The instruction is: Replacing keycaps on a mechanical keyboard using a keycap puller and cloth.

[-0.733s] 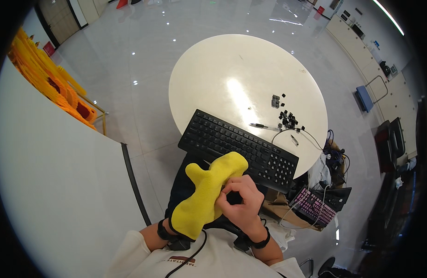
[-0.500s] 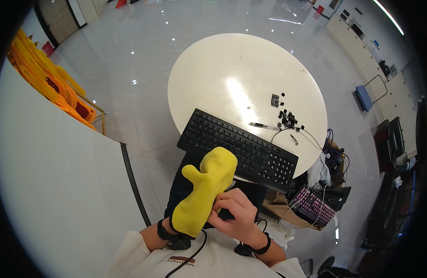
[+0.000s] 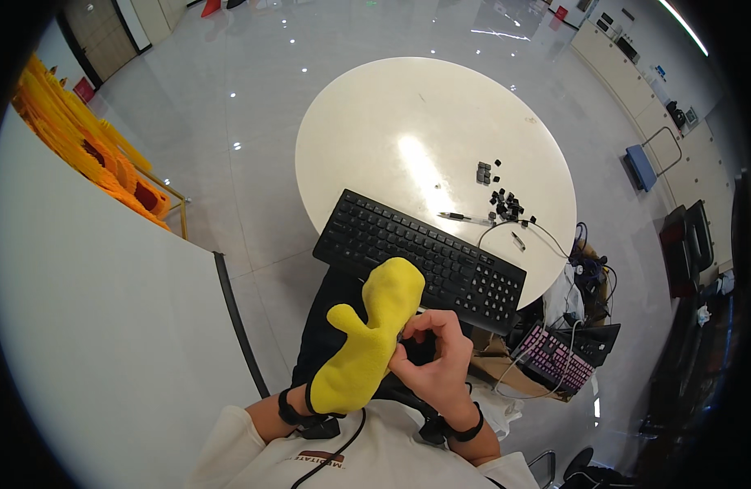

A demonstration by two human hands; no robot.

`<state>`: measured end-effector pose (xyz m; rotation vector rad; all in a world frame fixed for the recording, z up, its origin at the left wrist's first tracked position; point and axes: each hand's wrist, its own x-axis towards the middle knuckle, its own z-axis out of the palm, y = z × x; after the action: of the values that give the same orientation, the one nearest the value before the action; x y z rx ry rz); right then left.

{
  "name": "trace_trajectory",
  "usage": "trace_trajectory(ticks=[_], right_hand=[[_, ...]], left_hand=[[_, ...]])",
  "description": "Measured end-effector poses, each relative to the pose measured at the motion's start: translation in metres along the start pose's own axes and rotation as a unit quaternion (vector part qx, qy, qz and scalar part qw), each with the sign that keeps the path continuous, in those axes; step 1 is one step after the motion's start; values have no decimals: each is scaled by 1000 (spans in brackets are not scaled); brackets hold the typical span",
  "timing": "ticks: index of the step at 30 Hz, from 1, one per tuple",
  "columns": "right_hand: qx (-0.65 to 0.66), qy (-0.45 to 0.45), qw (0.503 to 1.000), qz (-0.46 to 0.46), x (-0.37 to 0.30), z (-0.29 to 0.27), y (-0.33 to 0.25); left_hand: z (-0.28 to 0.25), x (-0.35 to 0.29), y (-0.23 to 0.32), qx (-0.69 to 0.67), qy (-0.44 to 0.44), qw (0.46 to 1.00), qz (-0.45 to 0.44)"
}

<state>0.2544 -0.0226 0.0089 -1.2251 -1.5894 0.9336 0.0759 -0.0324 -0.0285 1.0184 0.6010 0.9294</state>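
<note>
A yellow fleece-like mitten (image 3: 392, 287) covers my left hand (image 3: 349, 367), its thumb standing apart from the rest. The fingers inside are hidden by the cloth. My right hand (image 3: 442, 367) pinches at the mitten's right side with thumb and fingertips; a small dark patch shows between them. Just beyond both hands, a black keyboard (image 3: 416, 253) lies aslant across the near edge of the table, with several keycaps off its right end. The mitten's tip overlaps the keyboard's near edge in this view.
The round white table (image 3: 367, 122) holds loose black keycaps (image 3: 506, 204), grey keycaps (image 3: 484, 173), a pen (image 3: 465, 218) and a cable. To the right of it, a keyboard with pink keys (image 3: 551, 359) sits on a cardboard box (image 3: 498, 365). A white surface (image 3: 98, 310) stands on the left.
The mittened left hand has shifted slightly right. My right hand has also moved right and turned, still pinching at the mitten's side.
</note>
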Motion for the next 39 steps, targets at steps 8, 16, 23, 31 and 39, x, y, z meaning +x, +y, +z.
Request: trace_trajectory(ticks=[8, 16, 23, 31, 39], right_hand=[[-139, -41, 985, -96, -9, -6, -15], [-48, -40, 998, 25, -12, -8, -19], [-49, -32, 996, 68, -4, -19, -21], [-160, -133, 978, -6, -20, -10, -27], [-59, -9, 998, -1, -19, -7, -31]], left_hand=[[-2, -1, -1, -8, -6, 1000, -10], [2, 6, -3, -20, -12, 1000, -14], [6, 11, -2, -28, -22, 999, -15], [0, -3, -6, -46, -27, 998, -44], [-2, -7, -8, -63, -15, 996, -54]])
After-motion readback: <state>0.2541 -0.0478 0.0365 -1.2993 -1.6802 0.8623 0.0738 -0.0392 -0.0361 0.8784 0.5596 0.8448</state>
